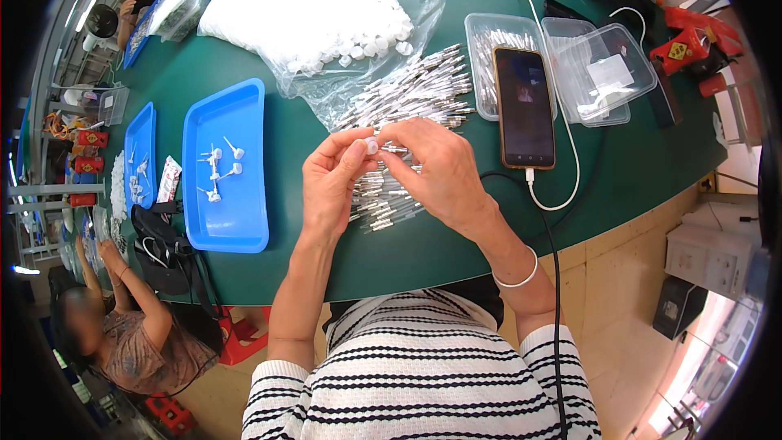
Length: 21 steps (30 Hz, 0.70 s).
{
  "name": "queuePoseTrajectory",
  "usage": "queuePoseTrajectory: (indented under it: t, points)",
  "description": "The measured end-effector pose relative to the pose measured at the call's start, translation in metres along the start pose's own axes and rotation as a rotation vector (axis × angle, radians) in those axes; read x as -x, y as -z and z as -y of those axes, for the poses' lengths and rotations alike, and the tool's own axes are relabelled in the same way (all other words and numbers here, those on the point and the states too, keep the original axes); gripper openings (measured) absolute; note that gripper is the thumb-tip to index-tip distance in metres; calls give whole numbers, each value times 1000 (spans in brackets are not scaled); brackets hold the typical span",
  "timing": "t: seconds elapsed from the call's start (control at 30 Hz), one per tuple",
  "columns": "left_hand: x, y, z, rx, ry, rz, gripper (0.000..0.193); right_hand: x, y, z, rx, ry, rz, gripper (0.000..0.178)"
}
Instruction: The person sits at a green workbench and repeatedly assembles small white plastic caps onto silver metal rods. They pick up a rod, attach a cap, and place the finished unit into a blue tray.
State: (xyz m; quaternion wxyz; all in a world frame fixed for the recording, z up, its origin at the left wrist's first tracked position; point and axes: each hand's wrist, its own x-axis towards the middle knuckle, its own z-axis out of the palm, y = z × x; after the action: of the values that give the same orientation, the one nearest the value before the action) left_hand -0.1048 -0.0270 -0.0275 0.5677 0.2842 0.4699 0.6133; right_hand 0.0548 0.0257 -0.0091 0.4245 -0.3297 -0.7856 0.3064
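— What are the hands doing?
— The left hand (332,183) pinches a small white plastic cap (371,145) at its fingertips; the right hand (436,169) grips a thin silver metal pin (395,149) end-on to it, so the two meet just above the green table (423,253).
— Why there?
— Directly below lies the loose heap of similar silver pins (407,102), within easy reach. Beyond it, a clear plastic bag of white caps (318,8).
— And the left side?
— A blue plastic tray (244,220) holds several capped pieces, apart from the heap.
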Motion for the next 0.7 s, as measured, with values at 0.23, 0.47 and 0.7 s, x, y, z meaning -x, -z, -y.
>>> queuePoseTrajectory:
  t: [0.23,0.47,0.7]
  points:
    - [0,-1,0,6,5,-12,19,1,-2,-1,27,19,-16,10]
    - [0,-4,1,-2,7,-36,20,2,-5,-3,24,15,-63,6]
    - [-1,2,4,-7,-13,7,21,4,-4,-3,39,19,-75,8]
